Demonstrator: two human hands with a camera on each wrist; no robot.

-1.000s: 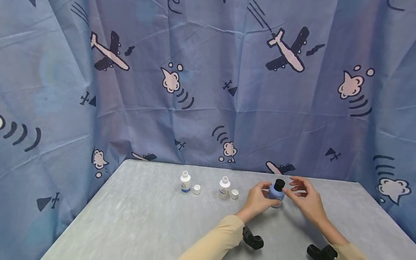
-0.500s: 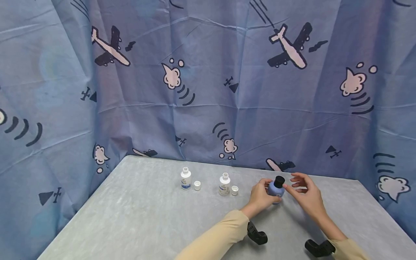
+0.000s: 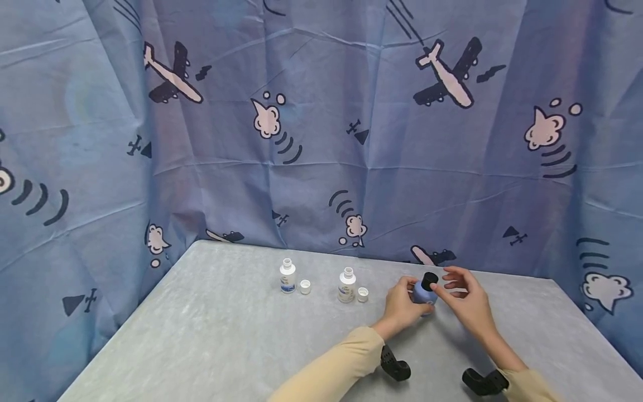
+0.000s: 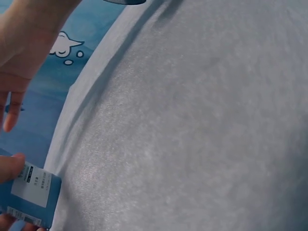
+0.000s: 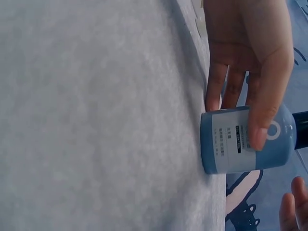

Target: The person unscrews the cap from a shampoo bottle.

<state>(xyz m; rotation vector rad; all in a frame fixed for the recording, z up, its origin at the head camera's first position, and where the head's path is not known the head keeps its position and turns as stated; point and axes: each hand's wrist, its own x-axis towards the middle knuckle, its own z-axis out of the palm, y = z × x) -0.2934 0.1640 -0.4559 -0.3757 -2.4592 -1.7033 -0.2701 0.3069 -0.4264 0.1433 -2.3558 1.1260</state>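
A blue bottle (image 3: 424,293) with a black cap (image 3: 430,280) stands at the right part of the table. My left hand (image 3: 400,304) grips its body from the left, thumb across the label side, as the right wrist view shows. Beside the cap is my right hand (image 3: 467,301); its thumb tip meets or overlaps the cap's right edge, while the other visible fingers stay apart from it, loosely bent. In the left wrist view only the lower part of the bottle (image 4: 36,192) appears, its cap out of frame.
Two white bottles, one on the left (image 3: 288,276) and one nearer the middle (image 3: 346,286), stand uncapped on the grey table (image 3: 211,335). Each has a small white cap beside it, the left cap (image 3: 305,287) and the middle cap (image 3: 363,294). A blue curtain (image 3: 311,139) hangs behind.
My right hand has shifted slightly left, its thumb now nearer over the black cap. My left hand keeps its grip on the blue bottle. The view has tilted a little.
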